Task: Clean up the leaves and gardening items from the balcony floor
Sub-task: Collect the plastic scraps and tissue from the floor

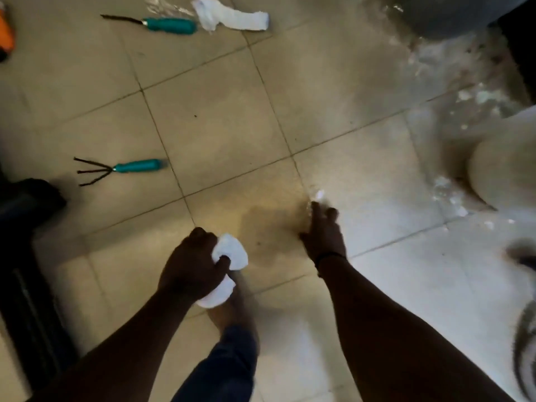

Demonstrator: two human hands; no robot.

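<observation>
Head view shows the left hand (pixel 193 266) gripping a crumpled white cloth wad (pixel 229 258), fingers curled round it, above the beige tiled balcony floor (pixel 232 134). The right hand (pixel 323 236) reaches down with fingers extended toward a small white scrap (pixel 319 195) on a grout line; whether the fingertips touch it cannot be told because of blur. Remaining items, as judged from the layout: a teal-handled three-prong hand rake (pixel 121 168) lies toward the left edge of the floor, a teal-handled narrow weeder tool (pixel 156 24) lies near the far edge, and a long white crumpled cloth (pixel 232 17) lies just beside that tool's handle. White flakes and debris (pixel 452 111) are scattered along the right side near a pale rounded pot (pixel 504 166). No leaves can be made out. The task appears to be at an early-to-middle stage, with most items uncollected. No brand, label or writing is legible.
</observation>
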